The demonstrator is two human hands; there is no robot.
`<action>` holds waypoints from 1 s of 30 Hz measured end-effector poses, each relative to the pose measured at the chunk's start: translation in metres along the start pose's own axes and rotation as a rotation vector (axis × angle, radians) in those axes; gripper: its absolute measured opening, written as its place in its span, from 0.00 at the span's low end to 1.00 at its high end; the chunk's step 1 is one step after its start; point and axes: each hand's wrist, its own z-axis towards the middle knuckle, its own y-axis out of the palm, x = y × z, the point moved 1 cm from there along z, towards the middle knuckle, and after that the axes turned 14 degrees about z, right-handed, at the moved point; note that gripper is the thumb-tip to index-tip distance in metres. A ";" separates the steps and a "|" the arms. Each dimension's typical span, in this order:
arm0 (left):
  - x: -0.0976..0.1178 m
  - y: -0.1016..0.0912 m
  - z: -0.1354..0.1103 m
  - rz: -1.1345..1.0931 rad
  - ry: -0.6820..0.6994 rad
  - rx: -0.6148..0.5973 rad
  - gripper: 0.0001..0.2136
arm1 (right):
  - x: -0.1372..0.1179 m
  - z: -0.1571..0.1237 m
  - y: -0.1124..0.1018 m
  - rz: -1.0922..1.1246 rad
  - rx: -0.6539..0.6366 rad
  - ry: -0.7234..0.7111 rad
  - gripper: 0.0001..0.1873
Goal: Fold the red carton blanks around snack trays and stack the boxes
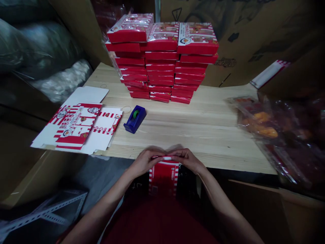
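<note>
The left hand and right hand are pinching a red-and-white carton in their fingers, its long axis pointing away from the desk.

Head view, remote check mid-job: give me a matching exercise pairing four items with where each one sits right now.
Items:
1. Blue tape dispenser
2. Stacked red boxes
3. Flat printed carton blanks
4. Red-and-white carton

Places:
A. Back of the table
B. Between the left hand and right hand
C. Left end of the table
D. Just right of the blanks

Pairs: 1-D, 2-A, 3-C, 4-B
</note>
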 end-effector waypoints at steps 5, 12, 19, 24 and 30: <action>0.003 0.003 0.003 0.037 -0.061 0.045 0.11 | 0.009 -0.020 0.012 -0.160 0.023 -0.153 0.20; 0.021 0.014 0.012 0.014 0.105 0.084 0.12 | 0.019 -0.035 0.015 -0.342 0.050 -0.311 0.28; 0.011 0.014 -0.001 -0.045 0.016 0.088 0.13 | 0.012 -0.040 0.006 -0.323 0.036 -0.277 0.21; -0.006 0.008 -0.016 -0.182 -0.108 0.103 0.11 | 0.011 -0.044 0.013 -0.237 0.066 -0.231 0.17; -0.011 0.003 -0.019 -0.218 -0.104 0.073 0.10 | 0.015 -0.030 0.031 -0.292 0.057 -0.325 0.18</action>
